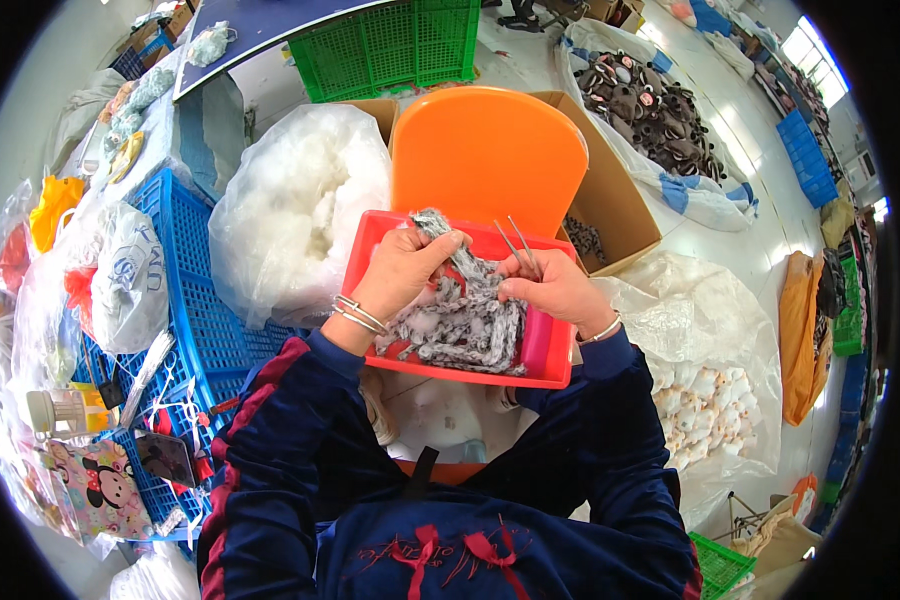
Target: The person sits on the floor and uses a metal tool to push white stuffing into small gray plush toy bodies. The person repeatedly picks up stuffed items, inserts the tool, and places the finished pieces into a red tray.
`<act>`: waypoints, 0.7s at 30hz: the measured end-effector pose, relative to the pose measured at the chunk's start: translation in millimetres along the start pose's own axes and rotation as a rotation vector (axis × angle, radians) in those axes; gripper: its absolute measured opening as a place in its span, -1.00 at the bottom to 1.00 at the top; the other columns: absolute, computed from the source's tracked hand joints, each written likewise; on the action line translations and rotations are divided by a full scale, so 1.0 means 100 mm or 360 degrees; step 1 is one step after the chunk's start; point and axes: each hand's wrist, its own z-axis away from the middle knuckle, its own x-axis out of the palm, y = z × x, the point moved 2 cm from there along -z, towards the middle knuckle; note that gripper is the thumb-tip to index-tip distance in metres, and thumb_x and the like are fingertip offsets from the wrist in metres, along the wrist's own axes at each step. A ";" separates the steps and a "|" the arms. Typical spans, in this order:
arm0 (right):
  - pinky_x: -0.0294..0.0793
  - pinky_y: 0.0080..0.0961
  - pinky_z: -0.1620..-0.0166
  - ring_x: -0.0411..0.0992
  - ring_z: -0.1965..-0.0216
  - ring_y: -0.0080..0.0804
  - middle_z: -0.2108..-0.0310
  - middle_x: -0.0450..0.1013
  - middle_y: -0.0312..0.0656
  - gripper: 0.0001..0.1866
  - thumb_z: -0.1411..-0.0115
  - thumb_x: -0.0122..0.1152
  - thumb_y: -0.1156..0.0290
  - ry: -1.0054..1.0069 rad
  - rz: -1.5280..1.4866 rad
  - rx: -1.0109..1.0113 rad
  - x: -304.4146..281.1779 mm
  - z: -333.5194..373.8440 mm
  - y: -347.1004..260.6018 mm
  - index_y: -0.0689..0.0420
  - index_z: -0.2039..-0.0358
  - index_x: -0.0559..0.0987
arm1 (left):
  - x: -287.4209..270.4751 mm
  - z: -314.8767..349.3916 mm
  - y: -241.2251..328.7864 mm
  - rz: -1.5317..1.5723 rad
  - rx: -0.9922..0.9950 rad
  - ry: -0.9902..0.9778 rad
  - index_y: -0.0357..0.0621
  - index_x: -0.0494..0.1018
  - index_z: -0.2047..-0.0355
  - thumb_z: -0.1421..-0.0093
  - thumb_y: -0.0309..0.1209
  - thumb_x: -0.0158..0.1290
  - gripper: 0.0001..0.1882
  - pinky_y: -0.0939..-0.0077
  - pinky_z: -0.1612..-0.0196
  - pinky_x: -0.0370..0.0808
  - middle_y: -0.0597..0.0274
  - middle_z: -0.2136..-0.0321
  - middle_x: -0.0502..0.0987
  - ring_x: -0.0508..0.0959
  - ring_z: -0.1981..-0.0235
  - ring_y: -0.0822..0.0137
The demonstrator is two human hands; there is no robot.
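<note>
My left hand (410,272) pinches the upper end of a fluffy grey-and-white plush strip (433,224) between thumb and fingers. My right hand (550,288) is closed, with two thin metal prongs, looking like tweezers (516,238), sticking up from it. Its thumb and fingertips meet beside the grey plush; whether they also grip it I cannot tell. Below both hands, more grey plush pieces (470,335) lie heaped in a red plastic bin (450,374) above my lap. Some white stuffing shows among them.
Behind the bin stands an orange chair back (490,150). A clear bag of white stuffing (300,210) and blue crates (205,300) are at left. At right are a cardboard box (615,225), a sack of brown plush pieces (650,110) and a bag of pale pieces (710,415).
</note>
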 end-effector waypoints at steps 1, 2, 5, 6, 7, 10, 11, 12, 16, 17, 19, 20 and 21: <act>0.40 -0.68 0.25 0.43 0.36 -0.67 0.36 0.54 -0.31 -0.79 -0.25 0.19 0.40 0.0003 -0.0020 -0.0025 0.00 -0.01 0.02 0.24 0.16 0.55 | 0.02 0.02 0.03 0.0004 -0.0023 0.0021 -0.22 0.61 0.20 -0.29 -0.25 0.09 -0.72 0.72 0.44 0.39 0.33 0.57 0.53 0.45 0.54 0.61; 0.39 -0.68 0.28 0.42 0.39 -0.68 0.37 0.54 -0.31 -0.80 -0.24 0.20 0.41 0.0006 -0.0040 -0.0049 0.00 -0.02 0.02 0.23 0.16 0.55 | 0.03 0.03 0.04 0.0007 -0.0045 0.0041 -0.21 0.61 0.20 -0.28 -0.25 0.09 -0.72 0.72 0.43 0.39 0.33 0.56 0.54 0.47 0.53 0.61; 0.33 -0.69 0.37 0.36 0.49 -0.69 0.40 0.54 -0.32 -0.84 -0.24 0.20 0.41 0.0069 -0.0039 0.0142 0.08 -0.02 -0.15 0.21 0.22 0.55 | 0.15 0.06 -0.05 -0.0173 0.0035 -0.0097 -0.25 0.61 0.40 -0.20 -0.14 0.18 -0.64 0.68 0.52 0.38 0.32 0.63 0.53 0.46 0.60 0.58; 0.31 -0.69 0.39 0.34 0.50 -0.69 0.42 0.52 -0.34 -0.85 -0.25 0.19 0.40 0.0074 -0.0032 0.0130 0.09 -0.02 -0.15 0.21 0.23 0.54 | 0.21 0.08 -0.06 -0.0179 0.0179 -0.0160 -0.26 0.59 0.46 -0.17 -0.14 0.20 -0.64 0.67 0.51 0.40 0.30 0.61 0.55 0.48 0.58 0.58; 0.29 -0.69 0.41 0.32 0.50 -0.69 0.44 0.51 -0.35 -0.85 -0.26 0.18 0.39 0.0078 -0.0026 0.0118 0.10 -0.02 -0.15 0.20 0.25 0.54 | 0.21 0.08 -0.07 -0.0215 0.0124 -0.0164 -0.27 0.59 0.42 -0.18 -0.18 0.19 -0.67 0.67 0.48 0.41 0.32 0.60 0.55 0.48 0.57 0.58; 0.28 -0.67 0.41 0.30 0.50 -0.68 0.48 0.46 -0.37 -0.85 -0.29 0.12 0.37 0.0177 0.0199 0.0010 0.15 -0.01 -0.22 0.19 0.29 0.51 | 0.18 0.09 0.00 -0.0425 -0.0076 -0.0091 -0.29 0.57 0.44 -0.20 -0.29 0.17 -0.74 0.65 0.47 0.42 0.33 0.61 0.53 0.47 0.59 0.58; 0.29 -0.66 0.41 0.30 0.49 -0.68 0.49 0.44 -0.37 -0.85 -0.30 0.10 0.36 0.0225 0.0308 -0.0038 0.16 0.00 -0.26 0.19 0.30 0.49 | 0.15 0.08 -0.01 -0.0322 -0.0052 -0.0062 -0.29 0.57 0.44 -0.20 -0.29 0.17 -0.74 0.65 0.47 0.42 0.33 0.61 0.53 0.47 0.59 0.57; 0.29 -0.65 0.40 0.30 0.48 -0.68 0.49 0.43 -0.37 -0.84 -0.31 0.09 0.36 0.0228 0.0270 -0.0047 0.16 0.02 -0.28 0.19 0.30 0.49 | 0.11 0.06 -0.01 -0.0219 -0.0023 -0.0025 -0.29 0.56 0.45 -0.20 -0.29 0.17 -0.74 0.65 0.48 0.42 0.33 0.61 0.52 0.46 0.59 0.57; 0.32 -0.64 0.37 0.31 0.45 -0.66 0.47 0.41 -0.34 -0.85 -0.31 0.07 0.39 0.0198 0.0451 -0.0172 0.05 0.11 -0.30 0.22 0.28 0.46 | 0.01 0.10 0.03 0.0085 -0.0093 0.0052 -0.27 0.56 0.44 -0.21 -0.31 0.15 -0.76 0.65 0.48 0.42 0.33 0.60 0.53 0.46 0.58 0.58; 0.32 -0.64 0.36 0.31 0.45 -0.66 0.47 0.41 -0.34 -0.85 -0.30 0.08 0.40 0.0181 0.0577 -0.0227 0.04 0.11 -0.30 0.23 0.27 0.45 | 0.00 0.11 0.05 0.0091 -0.0105 0.0091 -0.27 0.57 0.43 -0.22 -0.31 0.15 -0.76 0.65 0.48 0.42 0.33 0.59 0.53 0.47 0.58 0.58; 0.32 -0.64 0.36 0.31 0.45 -0.65 0.49 0.40 -0.34 -0.87 -0.27 0.11 0.44 0.0206 0.0573 -0.0228 0.07 0.10 -0.30 0.25 0.29 0.46 | -0.02 0.10 0.09 -0.0067 -0.0025 0.0090 -0.28 0.58 0.39 -0.22 -0.32 0.14 -0.77 0.66 0.46 0.43 0.32 0.58 0.55 0.48 0.56 0.58; 0.31 -0.64 0.37 0.30 0.46 -0.65 0.51 0.39 -0.34 -0.88 -0.26 0.12 0.45 0.0214 0.0581 -0.0253 0.08 0.09 -0.30 0.26 0.30 0.46 | -0.03 0.10 0.10 -0.0146 0.0015 0.0089 -0.28 0.58 0.37 -0.22 -0.32 0.14 -0.77 0.66 0.45 0.43 0.32 0.57 0.56 0.49 0.56 0.58; 0.31 -0.63 0.38 0.30 0.47 -0.64 0.52 0.38 -0.34 -0.88 -0.26 0.13 0.46 0.0219 0.0590 -0.0279 0.09 0.09 -0.30 0.26 0.32 0.46 | -0.05 0.09 0.08 -0.0134 0.0021 0.0075 -0.28 0.59 0.35 -0.23 -0.31 0.14 -0.77 0.66 0.45 0.43 0.32 0.56 0.56 0.49 0.55 0.58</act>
